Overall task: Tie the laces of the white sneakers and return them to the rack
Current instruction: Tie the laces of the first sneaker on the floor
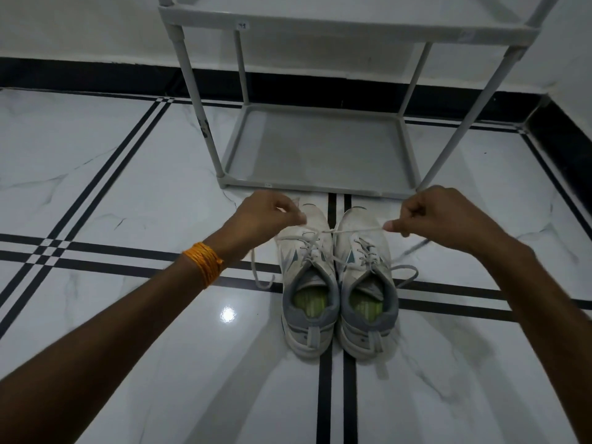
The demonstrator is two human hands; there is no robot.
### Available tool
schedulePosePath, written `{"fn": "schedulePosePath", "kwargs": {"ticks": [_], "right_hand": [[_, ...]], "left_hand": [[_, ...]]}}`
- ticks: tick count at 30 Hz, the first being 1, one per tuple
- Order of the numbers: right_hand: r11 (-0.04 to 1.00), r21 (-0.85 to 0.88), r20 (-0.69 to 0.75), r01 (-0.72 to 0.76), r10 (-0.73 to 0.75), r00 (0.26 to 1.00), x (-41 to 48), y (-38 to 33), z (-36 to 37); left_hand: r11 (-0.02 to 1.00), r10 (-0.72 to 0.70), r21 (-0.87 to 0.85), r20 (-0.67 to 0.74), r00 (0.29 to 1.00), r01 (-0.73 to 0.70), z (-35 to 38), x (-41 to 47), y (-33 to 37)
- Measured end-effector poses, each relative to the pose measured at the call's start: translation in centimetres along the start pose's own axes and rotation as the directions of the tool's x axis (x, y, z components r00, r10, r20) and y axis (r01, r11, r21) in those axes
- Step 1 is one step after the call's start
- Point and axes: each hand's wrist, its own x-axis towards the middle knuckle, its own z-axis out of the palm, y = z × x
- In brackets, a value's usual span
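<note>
Both hands, the left hand point(267, 216) and right hand point(439, 216), pinch a taut lace point(355, 231) stretched between them above the white sneakers point(336, 283) on the floor; uneven pulling could slip the crossing loose.

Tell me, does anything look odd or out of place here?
Yes. The lace stretched between the left hand and the right hand crosses both sneakers. Other lace ends trail loose on the floor.

The rack point(349, 30) is cut off by the top edge; both elbows fall outside the view.
</note>
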Motion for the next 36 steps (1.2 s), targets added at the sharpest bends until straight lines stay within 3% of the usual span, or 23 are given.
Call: {"fn": "schedulePosePath", "kwargs": {"ticks": [3,8,13,16,18,20,22,25,32,36], "right_hand": [[0.981,-0.144,0.018,-0.133,0.137,0.990,-0.1,2.8,-0.2],[0.940,-0.205,0.056,-0.274,0.291,0.955,-0.4,5.3,1.3],[0.935,-0.254,0.110,-0.248,0.282,0.953,-0.3,6.0,3.8],[0.956,-0.267,0.105,-0.120,0.153,0.983,-0.6,5.5,3.6],[0.978,-0.208,-0.062,-0.007,-0.006,0.998,-0.9,4.0,3.6],[0.989,-0.094,-0.181,0.118,-0.133,0.974,-1.1,0.9,4.4],[0.981,0.023,-0.104,0.194,-0.191,0.976,-1.2,-2.5,5.9],[0.966,0.023,0.054,0.259,-0.260,0.964,-1.2,-4.1,9.1],[0.943,0.039,-0.037,0.332,-0.330,0.943,-1.3,-3.5,11.3],[0.942,0.058,-0.102,0.330,-0.323,0.941,-1.6,-3.3,11.5]], "left_hand": [[0.955,0.017,0.297,-0.112,0.994,0.017,-1.6,0.5,-2.5],[0.886,-0.097,0.436,-0.164,0.982,0.161,-2.5,-0.1,-7.2],[0.801,-0.035,0.588,-0.133,0.990,0.108,-0.1,-0.3,-9.8],[0.707,0.053,0.706,-0.094,0.994,0.029,0.5,-0.8,-9.8],[0.772,0.247,0.621,-0.090,0.965,-0.139,1.6,-1.7,-8.7],[0.856,0.337,0.437,-0.064,0.939,-0.277,3.2,-2.8,-7.4],[0.887,0.333,0.351,-0.035,0.942,-0.300,4.6,-3.3,-7.2],[0.904,0.333,0.309,-0.073,0.940,-0.296,5.3,-3.4,-7.8],[0.914,0.321,0.257,0.019,0.947,-0.315,5.3,-2.7,-7.3],[0.819,0.412,0.419,0.044,0.910,-0.391,5.7,-2.4,-7.3]]}}
